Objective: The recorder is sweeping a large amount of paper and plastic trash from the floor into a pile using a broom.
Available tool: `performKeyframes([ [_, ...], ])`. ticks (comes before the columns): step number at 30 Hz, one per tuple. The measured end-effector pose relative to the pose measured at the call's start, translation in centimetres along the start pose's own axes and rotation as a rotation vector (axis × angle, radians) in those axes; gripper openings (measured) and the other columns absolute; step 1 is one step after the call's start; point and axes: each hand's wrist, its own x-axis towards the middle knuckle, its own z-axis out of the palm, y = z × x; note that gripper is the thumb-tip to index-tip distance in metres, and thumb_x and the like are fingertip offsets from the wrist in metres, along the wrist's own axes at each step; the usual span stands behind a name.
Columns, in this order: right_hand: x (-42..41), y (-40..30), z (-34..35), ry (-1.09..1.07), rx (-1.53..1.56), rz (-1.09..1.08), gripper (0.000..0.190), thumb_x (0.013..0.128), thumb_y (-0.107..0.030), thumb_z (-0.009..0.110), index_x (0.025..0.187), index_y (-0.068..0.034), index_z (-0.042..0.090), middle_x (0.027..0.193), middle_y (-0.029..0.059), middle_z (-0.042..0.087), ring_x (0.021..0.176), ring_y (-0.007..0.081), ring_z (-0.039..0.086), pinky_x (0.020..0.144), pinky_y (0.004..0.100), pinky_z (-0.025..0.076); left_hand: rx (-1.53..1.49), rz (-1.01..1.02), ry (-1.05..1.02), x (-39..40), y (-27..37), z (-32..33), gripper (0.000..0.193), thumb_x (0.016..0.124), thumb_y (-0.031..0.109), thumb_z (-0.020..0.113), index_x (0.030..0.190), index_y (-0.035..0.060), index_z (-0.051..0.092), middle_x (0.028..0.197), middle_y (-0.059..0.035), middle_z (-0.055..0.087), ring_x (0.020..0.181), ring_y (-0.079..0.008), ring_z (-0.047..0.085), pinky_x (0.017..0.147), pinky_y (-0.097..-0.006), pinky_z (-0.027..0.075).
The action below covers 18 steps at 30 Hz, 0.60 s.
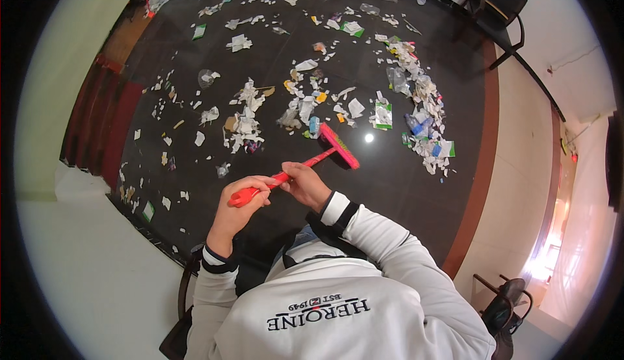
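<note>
Both my hands grip the red handle of a broom [319,157]. My left hand [242,204] is closed around the handle near its top end, and my right hand [306,184] holds it lower down. The broom's pink head [340,146] rests on the dark tiled floor [385,194], slanting down to the right. Just beyond the head lie a blue-and-white wrapper [314,125] and a heap of torn paper [306,106]. To the left is another pile of paper scraps [246,123].
A long strip of paper and plastic litter [426,96] runs along the right. Green-edged packets [383,115] and scraps are scattered farther off. A black chair [497,9] stands at the far right, another chair [504,296] at the near right. Dark red steps [100,121] rise at the left.
</note>
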Motion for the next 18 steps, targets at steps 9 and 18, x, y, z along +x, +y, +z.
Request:
performKeyframes([
  [9,0.7,-1.2,1.0,-0.101,0.066,-0.046,0.02,0.09,-0.011,0.046,0.107,-0.001,0.043,0.082,0.0078,0.056,0.071,0.0175,0.06,0.06,0.0249,0.053,0.418,0.286,0.02,0.5,2.7,2.5,0.009,0.074,-0.004,0.058,0.083,-0.0011,0.058,0.097,-0.0129,0.062,0.081,-0.0193,0.06,0.072,-0.0282,0.047],
  [18,-3.1,-3.4,1.6,-0.087,0.022,-0.103,0.024,0.089,-0.013,0.051,0.109,-0.002,0.044,0.087,0.0081,0.056,0.078,0.0185,0.061,0.065,0.0265,0.053,0.439,0.316,-0.071,0.0,5.1,4.5,0.011,0.073,-0.004,0.059,0.084,-0.0017,0.058,0.099,-0.0138,0.062,0.089,-0.0218,0.06,0.077,-0.029,0.046],
])
